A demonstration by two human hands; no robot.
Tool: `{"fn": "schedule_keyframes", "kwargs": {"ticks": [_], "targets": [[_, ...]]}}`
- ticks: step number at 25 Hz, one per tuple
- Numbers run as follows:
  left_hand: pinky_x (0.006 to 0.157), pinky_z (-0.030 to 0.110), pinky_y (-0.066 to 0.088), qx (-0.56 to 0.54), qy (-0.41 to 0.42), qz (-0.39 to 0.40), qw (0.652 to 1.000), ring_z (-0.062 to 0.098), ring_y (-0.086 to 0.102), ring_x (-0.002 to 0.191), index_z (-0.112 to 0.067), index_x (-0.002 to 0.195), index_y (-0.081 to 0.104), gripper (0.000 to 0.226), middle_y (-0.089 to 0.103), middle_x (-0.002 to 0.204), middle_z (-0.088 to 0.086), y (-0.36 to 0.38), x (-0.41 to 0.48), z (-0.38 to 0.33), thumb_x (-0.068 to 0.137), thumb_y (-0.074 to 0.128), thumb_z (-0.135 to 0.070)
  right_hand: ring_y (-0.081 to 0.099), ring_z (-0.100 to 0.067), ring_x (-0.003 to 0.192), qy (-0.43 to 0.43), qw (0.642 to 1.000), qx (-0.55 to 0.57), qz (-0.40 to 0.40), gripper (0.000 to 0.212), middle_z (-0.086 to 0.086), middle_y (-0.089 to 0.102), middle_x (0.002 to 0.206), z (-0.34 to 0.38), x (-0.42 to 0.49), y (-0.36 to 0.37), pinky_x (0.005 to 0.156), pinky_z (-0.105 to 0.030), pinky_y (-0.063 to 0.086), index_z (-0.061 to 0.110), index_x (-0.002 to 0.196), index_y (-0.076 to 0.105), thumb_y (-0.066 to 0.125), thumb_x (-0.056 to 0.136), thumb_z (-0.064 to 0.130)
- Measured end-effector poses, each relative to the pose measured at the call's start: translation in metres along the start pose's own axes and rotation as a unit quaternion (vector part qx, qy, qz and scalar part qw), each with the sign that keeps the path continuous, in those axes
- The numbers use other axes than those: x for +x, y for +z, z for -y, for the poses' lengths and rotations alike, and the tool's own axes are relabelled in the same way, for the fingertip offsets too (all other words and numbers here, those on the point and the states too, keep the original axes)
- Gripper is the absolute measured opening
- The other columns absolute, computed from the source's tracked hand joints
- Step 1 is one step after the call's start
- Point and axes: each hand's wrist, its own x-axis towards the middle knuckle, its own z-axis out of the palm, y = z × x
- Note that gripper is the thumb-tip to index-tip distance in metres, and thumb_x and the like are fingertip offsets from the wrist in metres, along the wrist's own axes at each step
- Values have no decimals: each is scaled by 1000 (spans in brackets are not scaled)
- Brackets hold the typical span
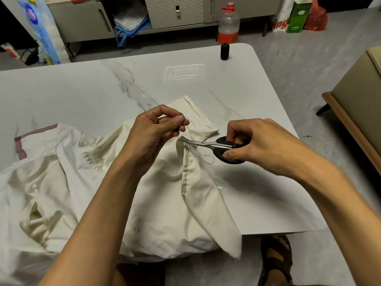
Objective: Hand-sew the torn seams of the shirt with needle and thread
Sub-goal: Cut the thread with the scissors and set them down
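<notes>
A cream shirt (pixel 156 193) lies crumpled across the near half of the marble table (pixel 82 85). A line of dark stitches (pixel 186 172) runs along a raised fold of the shirt. My left hand (pixel 154 133) pinches dark thread (pixel 190 129) between thumb and fingers just above the top of the seam; whether a needle is there I cannot tell. My right hand (pixel 257 143) grips black-handled scissors (pixel 214 146), blades pointing left with their tips at the thread by the seam's top end. A loose curl of thread (pixel 208 158) lies on the cloth below the scissors.
A dark thread spool (pixel 224 51) stands at the table's far right corner. Beyond it on the floor are a plastic bottle (pixel 228 21), a low cabinet (pixel 127 15) and bags. A chair (pixel 358 104) stands to the right. My sandalled foot (pixel 276 263) shows under the table edge.
</notes>
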Motion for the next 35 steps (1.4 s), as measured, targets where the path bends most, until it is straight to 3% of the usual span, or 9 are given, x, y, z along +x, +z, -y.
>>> {"fn": "schedule_keyframes", "kwargs": {"ticks": [7,12,17,20,24,30,32,33,35], "targets": [[68,17,51,-72,3,-98,993,10,63,71,-12,86,64,11,73,83,3,-3,2,-1,92,65,-3,52,-4,58,69,996,9,-54,10,5,68,66,-22,3,7,49,-17,32,26,74,67,74,78,32],[69,17,52,-43,-29,-83,995,10,65,72,-8,89,66,5,74,85,6,1,18,-7,91,67,-3,45,-12,54,179,954,144,-195,25,-12,67,70,-55,36,20,46,-21,31,12,75,72,74,82,35],[67,15,54,29,-27,-28,999,9,66,69,-7,88,67,5,75,83,7,9,66,-22,90,67,-2,55,-33,72,248,932,41,-260,42,-17,60,75,-96,163,-12,52,-31,31,1,72,60,69,83,41],[67,15,54,44,-39,-3,998,9,66,68,-5,90,67,3,74,83,7,11,95,-17,91,66,-2,61,-38,101,259,919,-24,-297,37,-17,65,109,-118,235,-34,69,-32,40,3,98,64,72,85,37],[66,15,54,51,-59,13,997,11,65,69,-4,88,68,3,74,83,8,7,129,-6,90,67,-2,59,-36,108,270,906,-103,-309,36,-17,61,120,-139,299,-53,78,-34,43,2,111,61,71,89,29],[65,16,53,37,-72,20,996,10,64,67,-3,90,68,2,73,83,9,8,150,3,90,67,-2,61,-34,106,258,904,-119,-319,26,-17,63,118,-150,328,-57,76,-33,44,0,110,63,68,90,16],[64,16,54,38,-77,20,996,10,64,66,-4,90,68,2,73,82,8,10,140,-1,90,67,-2,64,-28,98,185,926,-43,-326,14,-14,68,105,-137,311,-57,75,-29,46,2,100,69,62,90,8],[64,16,54,39,-80,20,996,10,63,66,-4,90,69,2,73,81,8,11,135,-4,90,67,-2,66,-22,89,133,945,33,-296,13,-10,70,98,-125,296,-54,73,-27,46,5,94,72,60,89,7],[63,15,53,45,-79,22,996,10,63,66,-4,88,69,3,73,80,8,16,119,-17,89,67,-2,67,-15,81,36,966,214,-139,12,-3,74,95,-87,246,-46,73,-26,47,13,97,73,62,93,17]]}}
